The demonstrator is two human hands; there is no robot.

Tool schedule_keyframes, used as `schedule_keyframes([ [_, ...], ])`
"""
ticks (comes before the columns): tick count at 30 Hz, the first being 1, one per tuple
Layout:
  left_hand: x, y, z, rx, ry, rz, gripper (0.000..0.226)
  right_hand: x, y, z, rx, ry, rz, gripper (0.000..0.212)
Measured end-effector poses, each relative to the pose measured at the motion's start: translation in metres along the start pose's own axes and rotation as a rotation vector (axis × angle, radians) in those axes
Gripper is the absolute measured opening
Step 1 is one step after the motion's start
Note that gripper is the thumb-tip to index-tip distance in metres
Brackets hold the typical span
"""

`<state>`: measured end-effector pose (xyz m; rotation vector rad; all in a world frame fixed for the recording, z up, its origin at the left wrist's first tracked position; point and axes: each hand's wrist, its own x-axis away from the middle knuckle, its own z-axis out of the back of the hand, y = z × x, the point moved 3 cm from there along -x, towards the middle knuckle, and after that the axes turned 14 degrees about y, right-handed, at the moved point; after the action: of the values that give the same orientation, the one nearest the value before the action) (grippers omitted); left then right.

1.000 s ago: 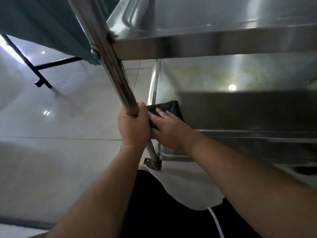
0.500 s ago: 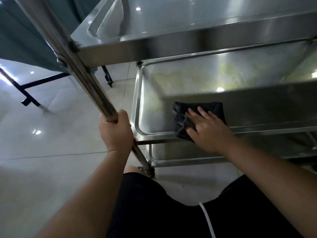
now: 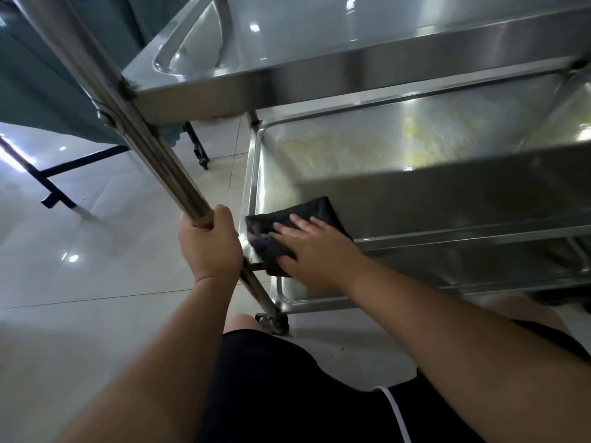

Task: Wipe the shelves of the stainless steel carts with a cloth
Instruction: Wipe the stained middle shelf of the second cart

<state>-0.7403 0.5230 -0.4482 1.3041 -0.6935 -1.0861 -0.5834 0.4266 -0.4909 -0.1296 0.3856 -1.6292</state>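
Note:
A stainless steel cart stands in front of me with a top shelf (image 3: 351,75), a middle shelf (image 3: 399,148) and a lower shelf (image 3: 447,266). My left hand (image 3: 209,244) grips the cart's slanted corner post (image 3: 140,135). A black cloth (image 3: 287,225) lies over the near left corner of the middle shelf. My right hand (image 3: 315,251) presses flat on the cloth with straight fingers. Yellowish smears show on the far part of the middle shelf.
A castor wheel (image 3: 275,324) sits at the post's foot near my knee. To the left is pale tiled floor (image 3: 80,298), a black metal frame (image 3: 48,183) and teal fabric (image 3: 38,75). Another black leg with a castor (image 3: 198,148) stands behind the cart.
My right hand slid the cloth right along the middle shelf, then back left to the near corner. The view shifted, and my left hand kept its grip on the post.

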Motion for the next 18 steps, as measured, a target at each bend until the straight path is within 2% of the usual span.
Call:
schedule_keyframes([
  [3, 0.0, 0.002, 0.001, -0.022, -0.003, 0.005, 0.04, 0.035, 0.057, 0.024, 0.083, 0.042, -0.085, 0.071],
  [6, 0.002, 0.007, 0.003, -0.016, -0.003, 0.011, 0.044, 0.077, 0.132, 0.054, 0.154, 0.092, -0.252, 0.074],
  [8, 0.004, 0.009, 0.004, -0.009, -0.003, 0.014, 0.042, 0.105, 0.184, 0.074, 0.175, 0.097, -0.408, 0.074],
  [11, 0.007, 0.01, 0.005, -0.014, 0.0, 0.003, 0.03, 0.133, 0.247, 0.101, 0.228, 0.055, -0.631, 0.085],
  [15, 0.007, 0.01, 0.005, -0.021, 0.013, -0.004, 0.038, 0.114, 0.257, 0.097, 0.2, 0.082, -0.861, 0.079],
  [18, 0.007, 0.01, 0.004, -0.016, 0.021, -0.012, 0.041, 0.059, 0.212, 0.072, 0.173, 0.135, -0.884, 0.078],
])
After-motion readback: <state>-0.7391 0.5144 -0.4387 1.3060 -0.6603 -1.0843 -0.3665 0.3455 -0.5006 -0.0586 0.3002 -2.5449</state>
